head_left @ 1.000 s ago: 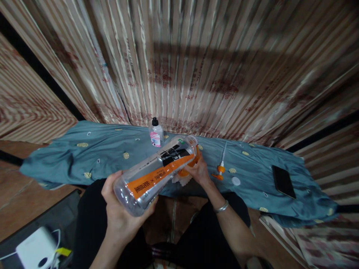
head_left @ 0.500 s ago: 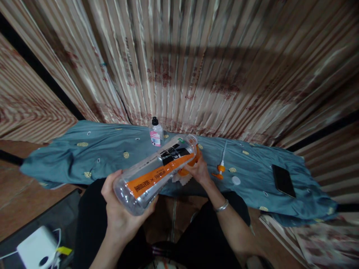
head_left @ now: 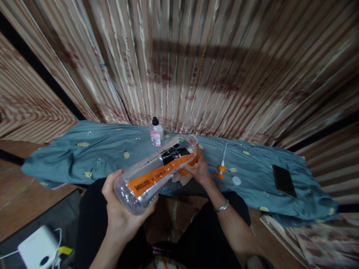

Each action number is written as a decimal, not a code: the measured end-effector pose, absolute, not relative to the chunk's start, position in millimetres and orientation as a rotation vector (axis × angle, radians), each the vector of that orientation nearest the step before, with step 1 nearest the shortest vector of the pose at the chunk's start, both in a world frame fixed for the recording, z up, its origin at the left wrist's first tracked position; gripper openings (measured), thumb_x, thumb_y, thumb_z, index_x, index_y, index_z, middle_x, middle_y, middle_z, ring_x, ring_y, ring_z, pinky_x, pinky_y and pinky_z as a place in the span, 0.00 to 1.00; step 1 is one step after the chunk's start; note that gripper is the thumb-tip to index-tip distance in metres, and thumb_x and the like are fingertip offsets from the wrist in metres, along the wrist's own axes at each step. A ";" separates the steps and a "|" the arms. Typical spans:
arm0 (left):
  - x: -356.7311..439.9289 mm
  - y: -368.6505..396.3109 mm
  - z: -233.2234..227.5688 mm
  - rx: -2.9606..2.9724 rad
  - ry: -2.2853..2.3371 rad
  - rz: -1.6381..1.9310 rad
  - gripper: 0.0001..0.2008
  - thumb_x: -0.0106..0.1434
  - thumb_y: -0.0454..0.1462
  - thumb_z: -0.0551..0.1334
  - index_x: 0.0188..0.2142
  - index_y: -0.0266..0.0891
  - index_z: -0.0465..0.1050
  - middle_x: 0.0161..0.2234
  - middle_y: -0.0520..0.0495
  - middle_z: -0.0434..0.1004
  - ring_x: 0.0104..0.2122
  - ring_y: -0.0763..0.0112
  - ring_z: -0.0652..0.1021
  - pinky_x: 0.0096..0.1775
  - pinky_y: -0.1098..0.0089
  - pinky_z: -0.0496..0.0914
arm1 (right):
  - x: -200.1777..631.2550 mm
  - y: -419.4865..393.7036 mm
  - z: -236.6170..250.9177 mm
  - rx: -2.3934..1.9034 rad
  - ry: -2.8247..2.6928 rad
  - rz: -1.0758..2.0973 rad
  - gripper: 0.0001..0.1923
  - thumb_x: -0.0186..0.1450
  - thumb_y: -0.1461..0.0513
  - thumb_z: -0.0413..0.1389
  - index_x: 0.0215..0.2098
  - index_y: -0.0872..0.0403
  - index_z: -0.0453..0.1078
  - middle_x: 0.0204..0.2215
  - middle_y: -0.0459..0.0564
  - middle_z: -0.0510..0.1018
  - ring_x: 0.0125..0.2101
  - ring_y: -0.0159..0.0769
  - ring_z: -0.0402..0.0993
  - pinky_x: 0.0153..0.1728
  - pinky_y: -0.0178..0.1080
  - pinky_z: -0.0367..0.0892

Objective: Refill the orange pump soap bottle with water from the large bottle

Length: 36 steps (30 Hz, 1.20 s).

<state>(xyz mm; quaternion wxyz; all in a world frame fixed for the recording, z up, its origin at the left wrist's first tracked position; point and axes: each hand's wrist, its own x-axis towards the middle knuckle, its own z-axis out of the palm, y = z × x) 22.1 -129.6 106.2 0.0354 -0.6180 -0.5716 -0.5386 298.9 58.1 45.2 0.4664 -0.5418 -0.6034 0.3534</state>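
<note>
While the left hand (head_left: 120, 209) cupped the base of a large clear bottle (head_left: 155, 173), its fingers curled round the bottom end from below and the thumb lying along the near side, the bottle lay tilted almost flat above the lap. Its long axis ran from the left hand up and away toward the right hand (head_left: 199, 172), so the base pointed back at the person and the mouth pointed away and to the right. An orange label with a black patch ran lengthwise along the wall of the bottle. The right hand was closed on an orange part (head_left: 193, 160) at the mouth end, fingers bent round it, with a bit of white stuff (head_left: 182, 179) showing just under the hand; what exactly the fingers pinched could not be told.

Just right of the right hand lay a pump head with an orange collar (head_left: 221, 169) and a small white disc (head_left: 236, 181) on the blue-green cloth (head_left: 84, 157). Farther right sat a dark phone (head_left: 284, 181). Beyond the bottle's mouth stood a small clear bottle with a black cap (head_left: 156, 133).
</note>
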 end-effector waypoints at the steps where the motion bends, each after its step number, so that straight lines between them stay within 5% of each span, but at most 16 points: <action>1: 20.4 -129.4 104.9 -1.899 -1.751 -1.648 0.59 0.62 0.49 0.86 0.84 0.59 0.57 0.61 0.41 0.80 0.46 0.53 0.88 0.45 0.52 0.91 | 298.9 58.1 45.4 -1.324 -1.481 0.869 0.51 0.53 0.50 0.82 0.71 0.50 0.75 0.60 0.59 0.94 0.60 0.65 0.94 0.64 0.61 0.89; 25: 34.0 -124.2 108.3 -1.715 -1.743 -1.738 0.57 0.56 0.56 0.87 0.77 0.50 0.65 0.60 0.42 0.79 0.45 0.55 0.87 0.43 0.56 0.88 | 296.8 59.1 41.8 -1.279 -1.473 0.869 0.53 0.54 0.51 0.83 0.73 0.50 0.75 0.61 0.60 0.94 0.62 0.64 0.93 0.68 0.59 0.87; 29: 27.9 -127.5 104.9 -1.826 -1.839 -1.756 0.55 0.56 0.50 0.89 0.76 0.54 0.65 0.59 0.41 0.80 0.47 0.52 0.88 0.46 0.51 0.91 | 297.5 60.0 41.4 -1.301 -1.462 0.866 0.52 0.53 0.52 0.83 0.72 0.49 0.75 0.61 0.60 0.94 0.63 0.65 0.93 0.68 0.60 0.88; 36: 24.3 -128.4 107.6 -1.875 -1.731 -1.687 0.57 0.61 0.52 0.87 0.82 0.57 0.61 0.60 0.42 0.79 0.46 0.54 0.88 0.45 0.53 0.90 | 299.9 59.6 41.4 -1.325 -1.494 0.861 0.53 0.54 0.51 0.83 0.75 0.49 0.74 0.62 0.59 0.93 0.61 0.64 0.94 0.64 0.59 0.90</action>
